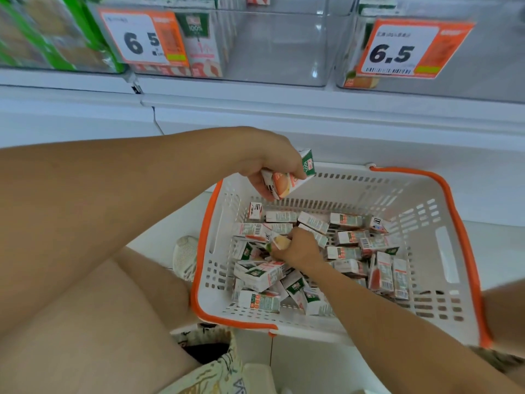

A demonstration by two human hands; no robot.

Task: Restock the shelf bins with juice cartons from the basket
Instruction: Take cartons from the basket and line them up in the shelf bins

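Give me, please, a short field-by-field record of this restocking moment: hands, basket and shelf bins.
left hand: grips a carton above the basket's far-left corner
right hand: down in the basket, gripping another carton
basket: white, orange rim, many loose cartons inside
middle bin: clear, mostly empty, cartons at its left
price tags: 6.5

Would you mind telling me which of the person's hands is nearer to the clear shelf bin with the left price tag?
Left. The left hand holds a juice carton above the basket rim, just below the clear shelf bin. The right hand is lower, gripping a carton inside the basket.
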